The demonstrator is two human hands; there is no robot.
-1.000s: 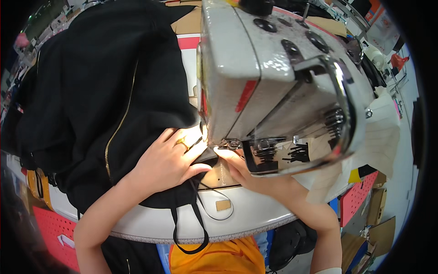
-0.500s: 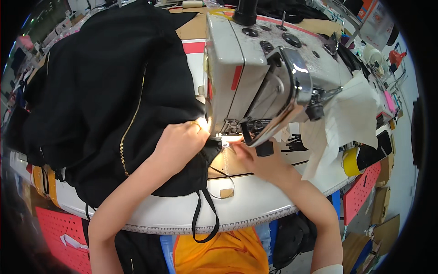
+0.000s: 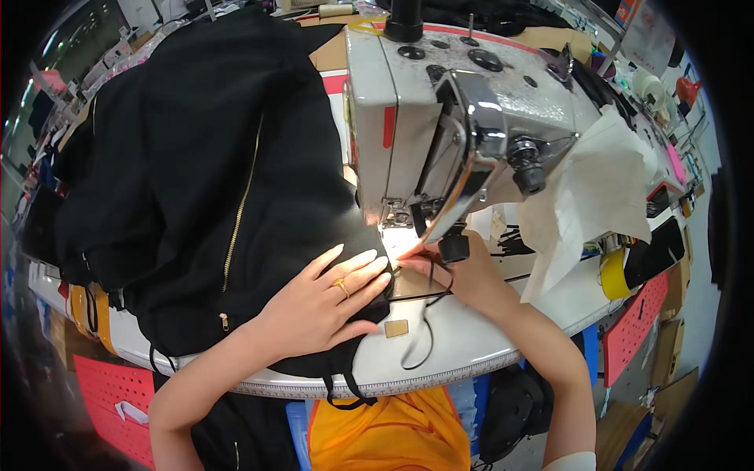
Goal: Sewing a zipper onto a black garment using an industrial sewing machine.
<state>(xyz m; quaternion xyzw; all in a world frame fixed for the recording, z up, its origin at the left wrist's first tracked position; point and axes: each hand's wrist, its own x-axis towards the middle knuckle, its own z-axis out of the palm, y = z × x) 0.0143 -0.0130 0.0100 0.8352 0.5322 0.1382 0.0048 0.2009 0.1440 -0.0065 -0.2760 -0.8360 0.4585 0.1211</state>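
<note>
A black garment (image 3: 181, 180) with a gold zipper (image 3: 242, 212) covers the left part of the sewing table. My left hand (image 3: 318, 306) lies flat on its right edge, fingers stretched and a ring on one. Beside the lit needle area of the white sewing machine (image 3: 455, 118), my right hand (image 3: 463, 275) has its thumb and fingers pinched together. A thin black cord (image 3: 428, 330) runs from those fingers and loops down onto the tabletop. The machine's front parts partly hide the right fingertips.
A ruler tape (image 3: 448, 377) edges the white table. Crumpled pale cloth (image 3: 589, 196) hangs at the machine's right, above a yellow tape roll (image 3: 615, 276). A thread cone (image 3: 336, 10) lies behind. Red perforated panels (image 3: 118, 408) stand below the table.
My left hand has gone from a closed grip near the needle to lying flat, nearer me. The garment's edge has shifted right and toward me. The cord now hangs from my right fingers.
</note>
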